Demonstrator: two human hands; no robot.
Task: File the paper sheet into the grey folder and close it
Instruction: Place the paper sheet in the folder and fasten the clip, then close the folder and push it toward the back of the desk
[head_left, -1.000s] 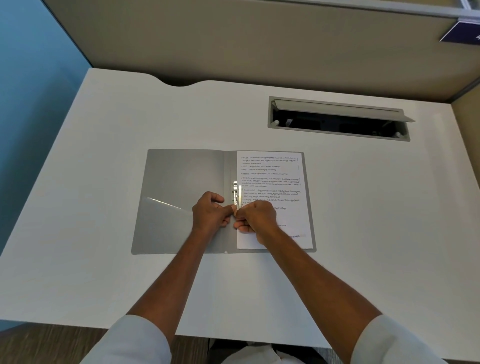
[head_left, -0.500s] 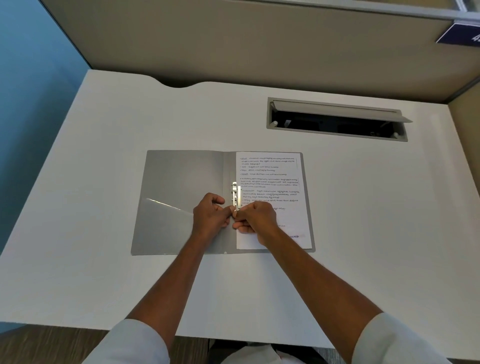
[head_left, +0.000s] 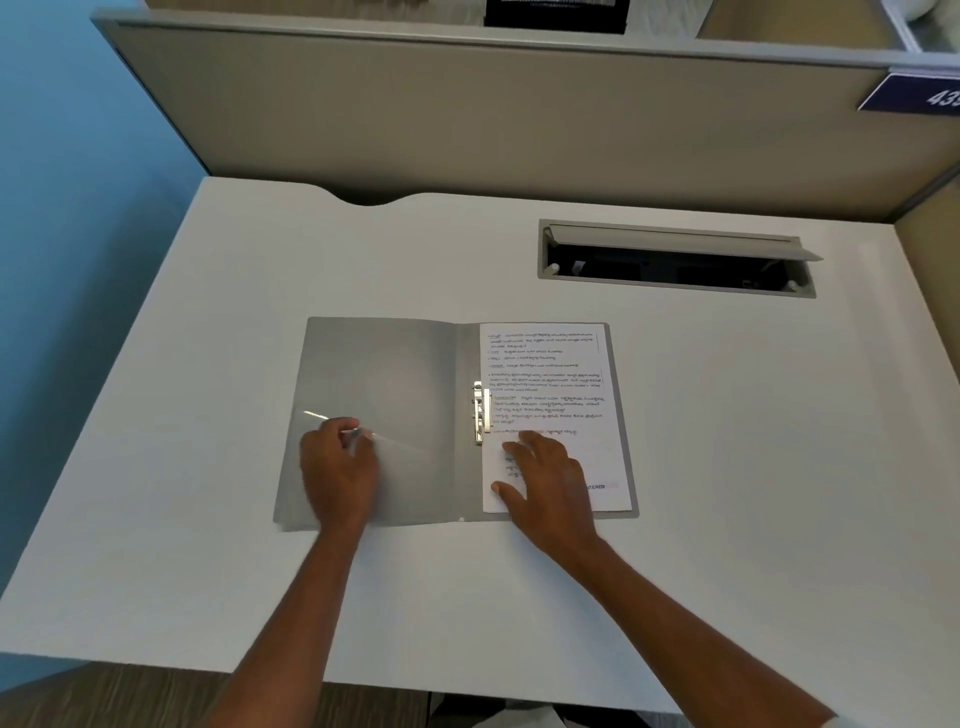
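Note:
The grey folder (head_left: 395, 374) lies open and flat on the white desk. The handwritten paper sheet (head_left: 550, 384) rests on its right half, held at the spine by the metal fastener (head_left: 480, 413), which lies flat over the sheet's left margin. My left hand (head_left: 340, 473) sits on the folder's left cover beside the clear inner pocket, fingers loosely bent and slightly blurred, holding nothing. My right hand (head_left: 550, 483) lies palm down on the lower part of the sheet with its fingers spread. It hides some of the lower writing.
The white desk (head_left: 208, 519) stretches all round the folder. A grey cable hatch (head_left: 675, 257) stands open at the back right. A beige partition (head_left: 467, 114) closes off the back, and a blue wall (head_left: 62, 208) stands on the left.
Both hands have left the metal fastener. My left hand moved left onto the left cover, and my right hand moved right and opened flat on the sheet. The camera view has tilted upward.

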